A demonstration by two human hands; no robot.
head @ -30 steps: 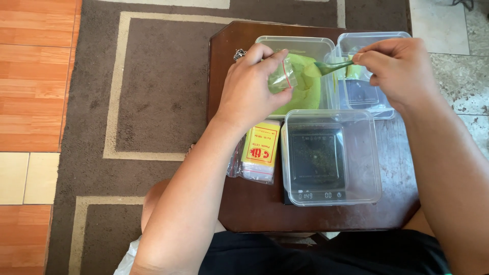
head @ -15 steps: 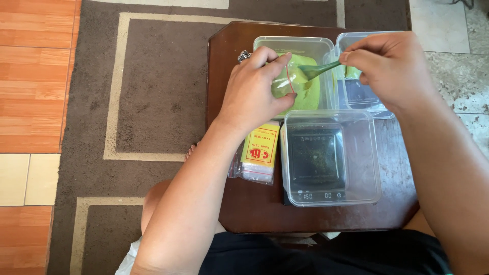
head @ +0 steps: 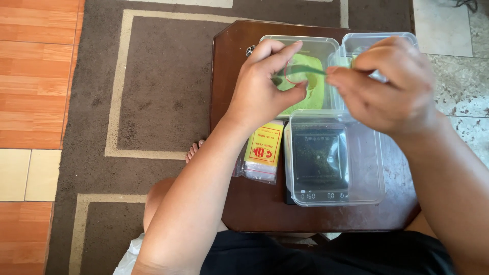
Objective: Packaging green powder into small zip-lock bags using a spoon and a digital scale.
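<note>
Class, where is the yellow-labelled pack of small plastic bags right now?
In the head view, the yellow-labelled pack of small plastic bags lies on the dark wooden table, just left of the clear plastic tub, below the left hand.

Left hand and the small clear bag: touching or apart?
Touching. The head view shows the left hand pinching the small clear bag between thumb and fingers, above the tub of green powder, with no gap.

A dark wooden worktop (head: 229,76) is set on a brown rug (head: 163,86); orange floorboards (head: 30,66) are seen left, bathed in daylight.
</note>
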